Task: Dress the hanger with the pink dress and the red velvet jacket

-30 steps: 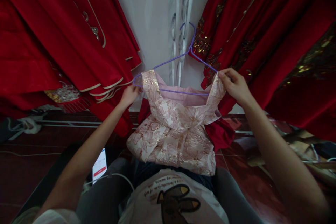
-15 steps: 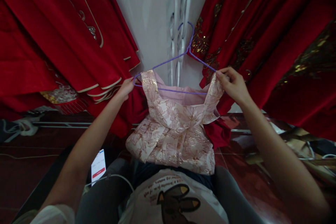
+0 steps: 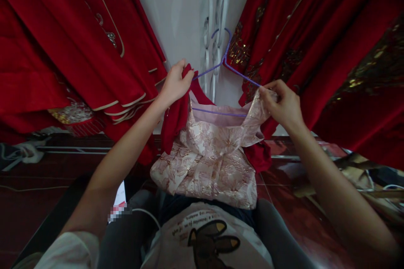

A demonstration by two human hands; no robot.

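Between the left hand (image 3: 176,84) and right hand (image 3: 284,103), the dress (image 3: 217,176) sits on the hanger (image 3: 243,76), red cloth (image 3: 176,122) drawn over its left end in the left's closed fingers but not yet over the right end, where the right's fingers pinch the strap (image 3: 253,107).

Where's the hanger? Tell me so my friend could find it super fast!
Find the pale panel between the red cloth hanging at left and right. In front of it, above the pink dress, a hook curves up: that's the hanger. It's thin and purple, unlike the red and pink around it.
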